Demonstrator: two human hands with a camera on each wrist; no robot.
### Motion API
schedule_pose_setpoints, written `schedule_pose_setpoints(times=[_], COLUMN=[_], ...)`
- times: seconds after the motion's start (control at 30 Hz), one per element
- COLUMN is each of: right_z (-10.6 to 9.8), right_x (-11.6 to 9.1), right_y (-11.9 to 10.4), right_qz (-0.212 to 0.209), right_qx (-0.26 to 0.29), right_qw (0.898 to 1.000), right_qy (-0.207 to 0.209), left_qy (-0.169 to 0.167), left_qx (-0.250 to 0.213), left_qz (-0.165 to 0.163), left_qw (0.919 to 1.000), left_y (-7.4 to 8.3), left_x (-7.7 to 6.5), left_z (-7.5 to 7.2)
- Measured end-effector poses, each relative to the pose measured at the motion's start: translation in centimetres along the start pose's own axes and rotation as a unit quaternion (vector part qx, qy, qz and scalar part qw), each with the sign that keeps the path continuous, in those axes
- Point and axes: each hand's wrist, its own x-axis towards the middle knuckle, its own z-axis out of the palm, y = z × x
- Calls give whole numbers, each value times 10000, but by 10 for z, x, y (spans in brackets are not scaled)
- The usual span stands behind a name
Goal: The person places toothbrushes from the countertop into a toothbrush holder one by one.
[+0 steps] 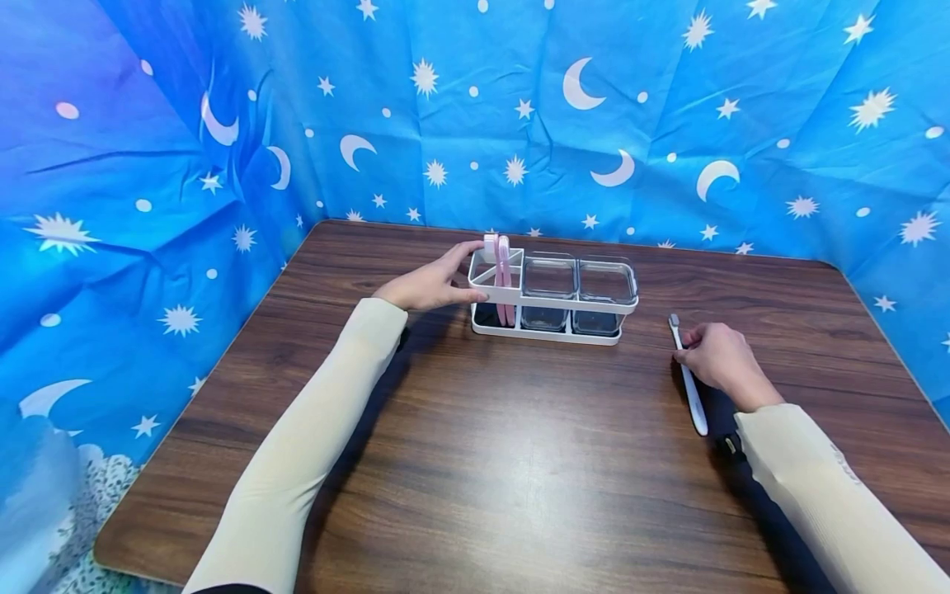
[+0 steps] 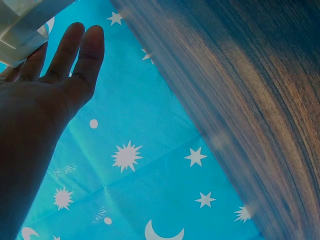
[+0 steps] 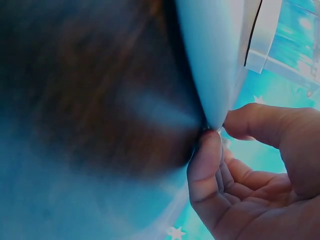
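Observation:
A white toothbrush holder (image 1: 512,294) stands upright on the table, with two clear cups (image 1: 549,276) in its middle and right places. In its left part a pink toothbrush (image 1: 506,276) stands beside another pink and white one (image 1: 491,247). My left hand (image 1: 426,283) spans the holder's left end, thumb at the front and a finger at the back; in the left wrist view other fingers (image 2: 90,55) stretch out straight. Well to the right, my right hand (image 1: 716,359) pinches a white toothbrush (image 1: 693,400) between thumb and fingertips, its grey-tipped head pointing away from me.
The brown wooden table (image 1: 475,462) has rounded corners. Behind it and to its left hangs a blue cloth (image 1: 475,124) with white moons and stars. A patterned fabric (image 1: 104,495) shows beyond the table's left edge.

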Motion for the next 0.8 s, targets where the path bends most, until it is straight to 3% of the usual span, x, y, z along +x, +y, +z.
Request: schedule_pose_setpoints(times=[0.17, 0.47, 0.63, 0.8], right_z=[-3, -22, -32, -40], right_x=[-1, -13, -20, -29], right_y=[-1, -17, -34, -55], right_qz=[11, -503, -903, -1326], right_qx=[48, 574, 863, 1239], right_qw=[9999, 9917, 9753, 9457], right_qy=[102, 1033, 1823, 2695], left_qy=[3, -19, -27, -17], left_qx=[61, 64, 93, 97], left_qz=[8, -19, -59, -51], left_qw=[10000, 10000, 9999, 9999], left_y=[-1, -2, -2, -1], left_x=[0, 0, 0, 0], left_z=[0, 0, 0, 1])
